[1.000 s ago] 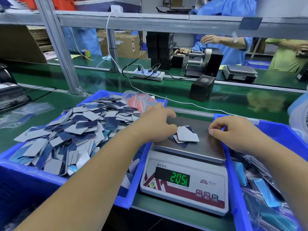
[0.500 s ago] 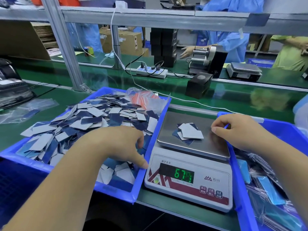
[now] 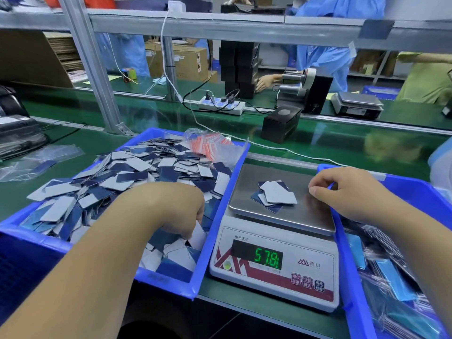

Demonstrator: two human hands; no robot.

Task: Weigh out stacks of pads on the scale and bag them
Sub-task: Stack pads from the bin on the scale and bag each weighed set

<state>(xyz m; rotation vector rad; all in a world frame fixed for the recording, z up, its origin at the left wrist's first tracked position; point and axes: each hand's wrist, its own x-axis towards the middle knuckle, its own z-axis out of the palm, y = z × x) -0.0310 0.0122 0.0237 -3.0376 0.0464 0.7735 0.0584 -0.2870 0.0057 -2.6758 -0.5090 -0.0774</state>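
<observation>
A small stack of blue and white pads (image 3: 276,195) lies on the steel platform of the scale (image 3: 305,216), whose display (image 3: 266,258) reads 57.8. To its left, a blue bin (image 3: 220,216) holds a large loose pile of pads (image 3: 137,174). My left hand (image 3: 168,206) reaches down into the bin's near right corner, its fingers curled around pads there, with a white pad showing at the fingertips. My right hand (image 3: 347,192) rests at the scale's right edge with loosely curled fingers, and nothing is visible in it.
A second blue bin (image 3: 415,192) on the right holds bagged pads (image 3: 391,277). Clear bags with red strips (image 3: 210,145) lie at the left bin's far corner. Behind are a black box (image 3: 278,126), a power strip (image 3: 221,106) with cables, and people at the far bench.
My left hand left the scale platform and moved left and down into the bin of loose pads. The display dropped from 205 to 57.8. My right hand stayed put.
</observation>
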